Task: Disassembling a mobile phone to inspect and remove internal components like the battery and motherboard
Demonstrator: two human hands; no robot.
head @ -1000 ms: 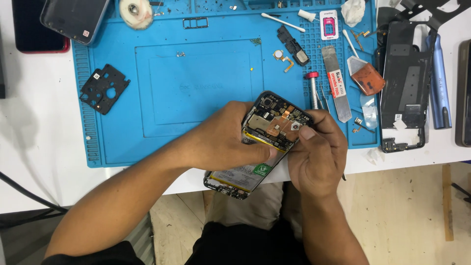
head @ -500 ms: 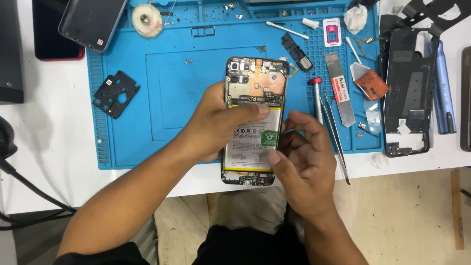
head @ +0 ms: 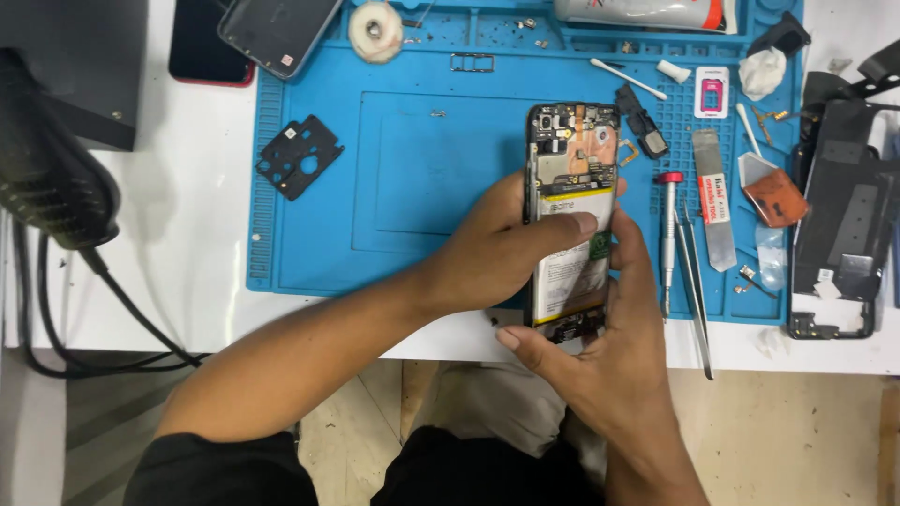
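Single head-worn view, looking steeply down.
Camera sits close above the surface (head: pixel 187 281) edge, facing forward over the blue mat (head: pixel 422 187); floor visible below.

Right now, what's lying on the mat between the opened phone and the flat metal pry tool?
In the head view, between the opened phone and the flat metal pry tool lie a red-capped screwdriver and tweezers, on the blue mat.
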